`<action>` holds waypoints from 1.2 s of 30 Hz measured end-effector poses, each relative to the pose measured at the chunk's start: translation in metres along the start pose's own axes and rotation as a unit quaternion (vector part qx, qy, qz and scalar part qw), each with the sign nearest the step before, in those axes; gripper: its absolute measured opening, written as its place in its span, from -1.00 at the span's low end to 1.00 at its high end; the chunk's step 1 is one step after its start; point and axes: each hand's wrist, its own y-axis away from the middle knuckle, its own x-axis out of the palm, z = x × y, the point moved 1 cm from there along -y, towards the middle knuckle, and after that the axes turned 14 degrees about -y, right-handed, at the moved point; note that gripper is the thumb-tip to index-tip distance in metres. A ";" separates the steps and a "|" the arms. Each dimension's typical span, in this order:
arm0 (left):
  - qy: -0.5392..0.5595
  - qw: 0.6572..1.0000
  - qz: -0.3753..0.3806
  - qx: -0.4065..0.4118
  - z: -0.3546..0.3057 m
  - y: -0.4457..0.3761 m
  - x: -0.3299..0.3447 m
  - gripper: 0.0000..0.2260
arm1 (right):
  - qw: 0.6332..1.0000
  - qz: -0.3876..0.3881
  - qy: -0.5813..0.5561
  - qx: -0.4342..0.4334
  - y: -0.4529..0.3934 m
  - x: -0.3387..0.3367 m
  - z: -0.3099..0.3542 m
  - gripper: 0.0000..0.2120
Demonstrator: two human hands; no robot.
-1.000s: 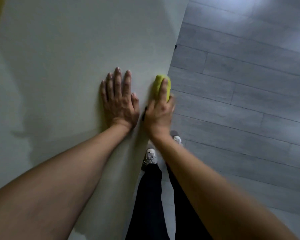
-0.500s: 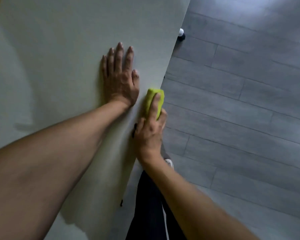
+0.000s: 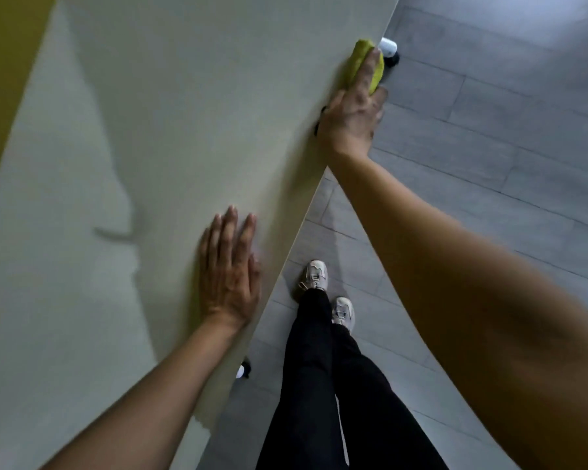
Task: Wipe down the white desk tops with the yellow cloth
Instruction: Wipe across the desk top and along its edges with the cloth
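Note:
The white desk top (image 3: 170, 137) fills the left and middle of the head view, its right edge running diagonally from top right to bottom middle. A bunched yellow cloth (image 3: 364, 64) sits on that edge, far up. My right hand (image 3: 352, 111) grips the cloth, fingers wrapped over it and over the desk edge, arm stretched out. My left hand (image 3: 230, 269) rests flat on the desk near the same edge, fingers straight and together.
Grey plank floor (image 3: 489, 157) lies to the right. My legs in black trousers and pale shoes (image 3: 314, 276) stand beside the desk edge. A white and black desk foot (image 3: 389, 50) shows past the cloth, another foot (image 3: 243, 369) under the near edge. A mustard-yellow surface (image 3: 4, 79) borders the far left.
My right hand has slid the cloth forward along the desk's right edge, far ahead of my left hand. My left hand stays flat on the top, now lower in view.

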 end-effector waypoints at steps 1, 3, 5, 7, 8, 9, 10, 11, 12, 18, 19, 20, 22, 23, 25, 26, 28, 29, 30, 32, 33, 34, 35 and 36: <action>-0.004 1.000 -0.001 0.001 0.007 0.001 0.000 -0.49 | 1.000 0.002 -0.002 -0.002 0.002 0.000 -0.003 -0.32; -0.015 1.000 -0.003 -0.006 0.022 0.000 0.000 -0.48 | 1.000 -0.007 -0.007 -0.028 0.027 0.004 -0.014 -0.31; -0.029 1.000 -0.003 -0.002 0.035 0.000 0.001 -0.48 | 0.999 -0.009 -0.016 -0.046 0.081 0.010 -0.033 -0.30; -0.036 0.999 -0.010 0.003 0.038 0.002 0.004 -0.48 | 0.998 0.042 -0.026 -0.033 0.155 0.010 -0.056 -0.25; -0.039 0.999 -0.013 0.001 0.037 0.002 0.004 -0.48 | 0.996 0.077 -0.030 -0.025 0.192 0.008 -0.068 -0.23; -0.041 0.999 -0.016 -0.003 0.035 0.002 0.005 -0.48 | 0.994 0.106 -0.030 -0.018 0.223 0.007 -0.078 -0.21; -0.041 0.999 -0.017 -0.005 0.033 0.002 0.005 -0.47 | 0.992 0.126 -0.028 -0.010 0.245 0.005 -0.087 -0.19; -0.039 0.999 -0.019 -0.004 0.033 0.002 0.005 -0.47 | 0.991 0.134 -0.026 -0.002 0.257 0.005 -0.094 -0.17; -0.039 0.999 -0.022 -0.003 0.033 0.002 0.006 -0.47 | 0.990 0.135 -0.024 0.007 0.259 0.006 -0.097 -0.16; -0.047 0.998 -0.033 0.003 0.037 -0.004 0.009 -0.48 | 0.997 0.060 -0.035 -0.022 0.182 0.018 -0.066 -0.25; -0.046 0.998 -0.034 0.004 0.038 -0.004 0.009 -0.48 | 0.998 0.041 -0.033 -0.019 0.157 0.019 -0.059 -0.26; -0.044 0.998 -0.035 0.006 0.039 -0.005 0.010 -0.48 | 0.999 0.021 -0.032 -0.015 0.132 0.020 -0.049 -0.27; -0.043 0.998 -0.038 0.007 0.040 -0.006 0.010 -0.48 | 0.999 -0.006 -0.029 -0.015 0.084 0.020 -0.031 -0.30; -0.045 0.998 -0.040 0.005 0.041 -0.007 0.011 -0.48 | 1.000 -0.012 -0.026 -0.013 0.066 0.020 -0.026 -0.31; -0.046 0.998 -0.046 0.003 0.041 -0.007 0.012 -0.48 | 0.999 -0.015 -0.027 -0.012 0.048 0.020 -0.023 -0.33; -0.045 0.998 -0.051 0.003 0.041 -0.007 0.013 -0.48 | 0.999 -0.017 -0.030 -0.017 0.050 0.020 -0.024 -0.33; -0.047 0.997 -0.055 0.003 0.041 -0.005 0.016 -0.48 | 0.999 -0.017 -0.038 -0.030 0.077 0.023 -0.035 -0.32; -0.048 0.997 -0.058 0.002 0.042 -0.003 0.017 -0.48 | 0.998 -0.013 -0.045 -0.038 0.104 0.026 -0.046 -0.31; -0.048 0.997 -0.062 0.001 0.042 -0.003 0.018 -0.48 | 0.998 -0.003 -0.053 -0.044 0.137 0.029 -0.058 -0.30; -0.049 0.996 -0.068 0.004 0.042 -0.004 0.019 -0.48 | 0.995 0.035 -0.073 -0.050 0.215 0.028 -0.085 -0.27; -0.050 0.996 -0.071 0.006 0.042 -0.004 0.019 -0.49 | 0.994 0.057 -0.082 -0.053 0.251 0.026 -0.098 -0.26; -0.050 0.996 -0.074 0.007 0.042 -0.005 0.019 -0.50 | 0.992 0.075 -0.086 -0.058 0.282 0.025 -0.111 -0.26; -0.050 0.996 -0.075 0.008 0.042 -0.005 0.019 -0.50 | 0.991 0.083 -0.084 -0.061 0.307 0.024 -0.121 -0.26; -0.049 0.996 -0.076 0.008 0.042 -0.003 0.019 -0.51 | 0.991 0.084 -0.084 -0.057 0.324 0.024 -0.127 -0.26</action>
